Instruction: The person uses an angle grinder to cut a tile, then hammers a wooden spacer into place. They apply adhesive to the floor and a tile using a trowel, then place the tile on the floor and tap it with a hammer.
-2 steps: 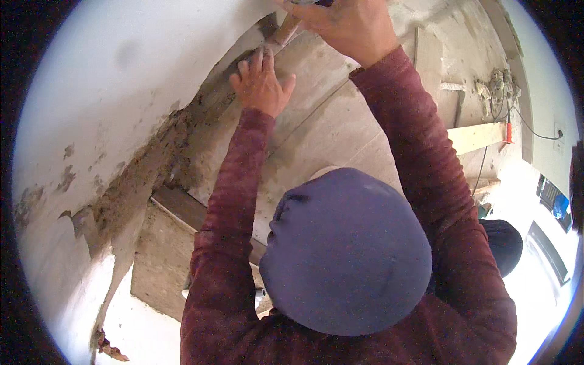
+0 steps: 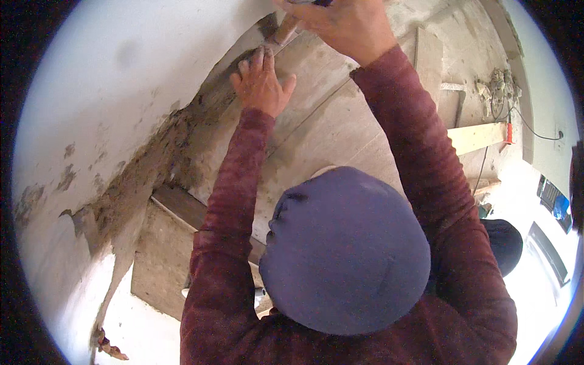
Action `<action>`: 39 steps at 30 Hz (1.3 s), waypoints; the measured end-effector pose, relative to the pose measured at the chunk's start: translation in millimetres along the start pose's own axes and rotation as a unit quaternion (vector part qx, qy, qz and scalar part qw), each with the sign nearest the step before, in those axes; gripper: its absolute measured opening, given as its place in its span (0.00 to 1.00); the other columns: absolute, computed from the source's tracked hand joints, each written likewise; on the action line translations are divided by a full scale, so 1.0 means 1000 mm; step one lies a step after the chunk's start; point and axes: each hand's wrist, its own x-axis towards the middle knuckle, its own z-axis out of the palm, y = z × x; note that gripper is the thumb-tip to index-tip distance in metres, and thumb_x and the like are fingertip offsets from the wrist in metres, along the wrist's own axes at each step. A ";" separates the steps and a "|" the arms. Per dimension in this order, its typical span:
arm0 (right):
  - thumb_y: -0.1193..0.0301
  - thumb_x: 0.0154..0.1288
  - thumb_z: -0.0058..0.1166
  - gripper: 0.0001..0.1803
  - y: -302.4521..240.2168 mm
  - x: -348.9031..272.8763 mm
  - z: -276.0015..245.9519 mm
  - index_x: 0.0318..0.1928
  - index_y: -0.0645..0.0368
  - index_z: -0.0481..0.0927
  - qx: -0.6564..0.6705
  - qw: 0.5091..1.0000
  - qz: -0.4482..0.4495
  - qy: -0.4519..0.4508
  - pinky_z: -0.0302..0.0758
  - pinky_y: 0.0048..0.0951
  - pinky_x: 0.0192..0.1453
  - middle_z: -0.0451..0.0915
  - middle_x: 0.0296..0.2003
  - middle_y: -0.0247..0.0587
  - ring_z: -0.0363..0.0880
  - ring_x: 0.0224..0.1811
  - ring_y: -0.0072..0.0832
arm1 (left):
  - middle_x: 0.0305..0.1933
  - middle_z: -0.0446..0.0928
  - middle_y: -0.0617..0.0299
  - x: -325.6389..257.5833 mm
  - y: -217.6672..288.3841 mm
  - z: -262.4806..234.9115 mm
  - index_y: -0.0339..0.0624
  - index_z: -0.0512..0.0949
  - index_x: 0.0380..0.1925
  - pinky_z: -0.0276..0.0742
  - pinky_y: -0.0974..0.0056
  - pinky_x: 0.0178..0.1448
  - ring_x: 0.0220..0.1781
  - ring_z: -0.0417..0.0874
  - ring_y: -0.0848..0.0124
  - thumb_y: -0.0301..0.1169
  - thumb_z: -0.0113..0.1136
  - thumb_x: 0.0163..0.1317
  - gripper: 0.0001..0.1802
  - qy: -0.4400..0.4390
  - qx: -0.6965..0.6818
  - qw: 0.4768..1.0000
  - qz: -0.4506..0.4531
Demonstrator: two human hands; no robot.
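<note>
My left hand (image 2: 260, 84) lies with its fingers spread on the dusty grey-brown boarding (image 2: 328, 73), beside the ragged edge of the white plaster (image 2: 152, 67). Its fingertips reach the lower end of a short tan strip (image 2: 286, 28), which looks like wood. At the upper edge of the picture my right hand (image 2: 353, 24) is closed around something dark, mostly cut off by the frame, so its kind cannot be told. The strip runs up toward that hand; whether the two are joined is hidden. Between my maroon-sleeved arms is a rounded blue-grey cap (image 2: 347, 255).
Crumbling brown masonry (image 2: 140, 176) shows along the broken plaster. A wooden ledge (image 2: 176, 205) juts out at lower left. To the right are a pale plank (image 2: 480, 139) with a red end, cables (image 2: 529, 125), and a dark rounded shape (image 2: 504, 246), perhaps another person's cap.
</note>
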 end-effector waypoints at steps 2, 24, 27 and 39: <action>0.67 0.54 0.66 0.16 0.006 0.003 -0.004 0.37 0.65 0.78 -0.023 0.999 -0.042 0.023 0.76 0.37 0.33 0.81 0.28 0.51 0.81 0.29 0.43 | 0.72 0.60 0.60 0.003 0.001 0.003 0.46 0.63 0.67 0.62 0.37 0.62 0.65 0.65 0.47 0.59 0.57 0.56 0.44 -0.003 -0.001 1.000 0.004; 0.71 0.56 0.59 0.11 0.132 -0.187 -0.255 0.36 0.67 0.81 0.142 0.842 0.400 0.333 0.74 0.23 0.27 0.82 0.38 0.44 0.82 0.36 0.26 | 0.49 0.78 0.42 0.070 0.283 0.053 0.23 0.65 0.57 0.73 0.57 0.59 0.53 0.80 0.54 0.39 0.63 0.57 0.35 -0.247 -0.358 0.900 -0.004; 0.72 0.57 0.59 0.11 0.181 -0.215 -0.250 0.37 0.67 0.81 0.178 0.826 0.420 0.332 0.76 0.25 0.30 0.80 0.35 0.43 0.80 0.35 0.26 | 0.50 0.78 0.43 0.069 0.296 0.046 0.23 0.67 0.54 0.75 0.59 0.57 0.53 0.81 0.57 0.34 0.64 0.55 0.32 -0.254 -0.403 0.878 -0.038; 0.70 0.56 0.59 0.13 0.189 -0.223 -0.223 0.41 0.65 0.79 0.262 0.771 0.510 0.278 0.70 0.25 0.32 0.76 0.31 0.34 0.74 0.29 0.23 | 0.38 0.76 0.63 0.044 0.301 0.058 0.37 0.74 0.44 0.74 0.66 0.38 0.36 0.77 0.73 0.23 0.63 0.58 0.14 -0.227 -0.584 0.772 -0.108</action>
